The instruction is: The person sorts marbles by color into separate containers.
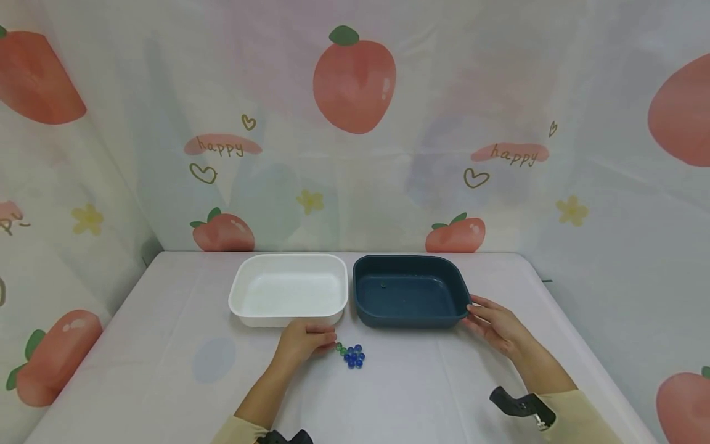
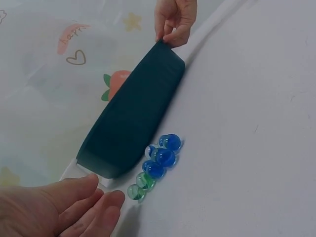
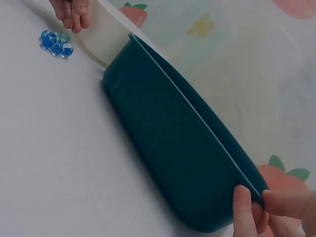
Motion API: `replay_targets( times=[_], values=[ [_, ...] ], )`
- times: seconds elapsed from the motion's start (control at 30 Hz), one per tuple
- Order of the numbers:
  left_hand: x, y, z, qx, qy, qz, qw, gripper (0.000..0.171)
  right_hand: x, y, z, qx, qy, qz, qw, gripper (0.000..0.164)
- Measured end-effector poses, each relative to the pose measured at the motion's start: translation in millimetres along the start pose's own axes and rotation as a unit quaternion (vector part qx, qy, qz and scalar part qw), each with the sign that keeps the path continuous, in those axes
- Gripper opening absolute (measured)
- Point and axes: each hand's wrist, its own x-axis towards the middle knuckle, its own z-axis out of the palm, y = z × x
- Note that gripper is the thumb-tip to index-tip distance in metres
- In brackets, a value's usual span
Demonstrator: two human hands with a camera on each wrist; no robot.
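On the white cloth lies a cluster of glass marbles (image 1: 355,357), several blue and a few green, touching one another. My left hand (image 1: 306,340) is just left of the green marbles, in front of the white basin; its fingers are loosely bent, with nothing held in the left wrist view. At the right end of the dark teal basin (image 1: 410,322), my right hand (image 1: 496,325) pinches the rim between thumb and fingers. The right wrist view shows those fingertips (image 3: 242,197) against the outer wall. A small green marble (image 1: 383,285) is inside the teal basin.
The white basin (image 1: 288,321) stands left of the teal one, with a narrow gap between them. Behind both, at the table's back edge, hangs a patterned curtain (image 1: 355,185). A black wrist mount (image 1: 521,407) sits at the right sleeve.
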Motion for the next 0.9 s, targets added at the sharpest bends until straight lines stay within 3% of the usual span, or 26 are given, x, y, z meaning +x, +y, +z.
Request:
replay_targets(
  times=[0.27, 0.5, 0.77, 0.9],
  values=[
    [4.9, -12.3, 1.3, 0.043, 0.019, 0.009, 0.9989, 0.023, 0.5, -0.4, 1.1, -0.011, 0.004, 0.006, 1.000, 0.060],
    [5.7, -16.5, 4.0, 0.119, 0.026, 0.050, 0.9912, 0.020, -0.3, -0.5, 1.5, -0.008, 0.007, 0.007, 1.000, 0.054],
    [3.5, -13.4, 7.7, 0.152, 0.012, 0.085, 0.9846, 0.025, -0.4, -0.2, 1.8, -0.009, 0.013, 0.018, 1.000, 0.065],
    [2.1, -11.7, 9.8, 0.168, 0.012, 0.087, 0.9819, 0.025, -0.1, -0.1, 1.3, -0.008, 0.017, 0.022, 1.000, 0.066]
  ],
)
